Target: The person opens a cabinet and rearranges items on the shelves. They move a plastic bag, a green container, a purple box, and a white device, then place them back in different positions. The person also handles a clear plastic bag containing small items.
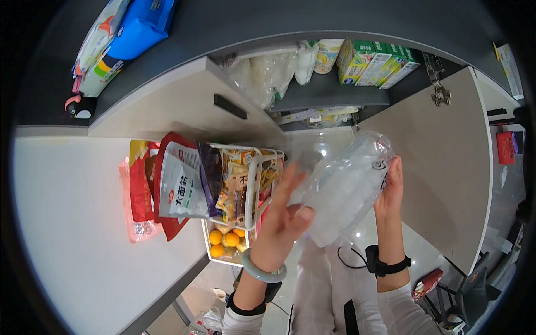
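Observation:
A clear plastic bag (347,188) with translucent white contents is upright but tilted in front of an open cabinet. My right hand (389,184) grips its right side, the fingers partly hidden behind the plastic. Slightly blurred, my left hand (284,222) is at the bag's left edge with fingers spread; whether it touches the plastic I cannot tell. Left of that hand stands a white wire basket (252,184) of wrapped snacks, with a silver-and-red snack pouch (182,184) beside it. Below is a white bin (226,263) holding oranges.
Both cabinet doors, left (180,100) and right (435,159), stand open. Green-and-yellow boxes (377,63), a patterned paper cup (328,55) and plastic bags (268,71) occupy the shelf. A blue package (138,31) and a penguin figure (79,107) are on the dark top. A white table (83,209) lies at left.

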{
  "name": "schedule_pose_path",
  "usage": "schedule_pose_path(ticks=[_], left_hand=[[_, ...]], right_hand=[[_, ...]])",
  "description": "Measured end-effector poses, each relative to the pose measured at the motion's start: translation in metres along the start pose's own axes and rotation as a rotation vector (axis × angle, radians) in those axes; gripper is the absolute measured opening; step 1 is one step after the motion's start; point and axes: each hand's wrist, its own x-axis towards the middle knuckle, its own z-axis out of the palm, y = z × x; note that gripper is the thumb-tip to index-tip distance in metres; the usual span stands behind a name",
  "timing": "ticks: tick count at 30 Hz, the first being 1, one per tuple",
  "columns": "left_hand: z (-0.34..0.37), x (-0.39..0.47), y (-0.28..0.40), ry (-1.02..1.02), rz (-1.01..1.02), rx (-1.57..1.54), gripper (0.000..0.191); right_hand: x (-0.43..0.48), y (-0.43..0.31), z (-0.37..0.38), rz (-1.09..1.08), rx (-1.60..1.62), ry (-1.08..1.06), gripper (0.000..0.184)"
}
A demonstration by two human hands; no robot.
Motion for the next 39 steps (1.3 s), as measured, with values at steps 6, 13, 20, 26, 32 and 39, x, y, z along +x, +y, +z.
schedule_pose_path(ticks=[6,13,20,26,32,39], left_hand=[[-0.002,-0.064,-0.006,0.037,-0.199,0.126,0.039],[-0.003,-0.167,0.04,0.248,-0.152,-0.04,0.013],[0.018,-0.255,0.133,0.229,-0.145,0.19,0.015],[0.026,-0.314,0.209,0.213,0.001,0.324,0.008],[0.031,-0.339,0.262,0.191,0.141,0.789,0.017],[0.052,-0.344,0.304,-0.092,0.438,0.328,0.023]], right_hand=[[-0.071,-0.026,0.008,0.044,-0.189,-0.161,0.014],[-0.183,-0.078,0.072,0.35,-0.661,-0.147,0.052],[-0.326,-0.125,0.136,0.155,-1.169,-0.801,0.083],[-0.358,-0.162,0.184,-0.206,-1.281,-0.737,0.032],[-0.364,-0.241,0.239,-0.71,-1.259,-0.747,0.006],[-0.365,-0.335,0.3,-0.227,-0.792,-0.715,0.024]])
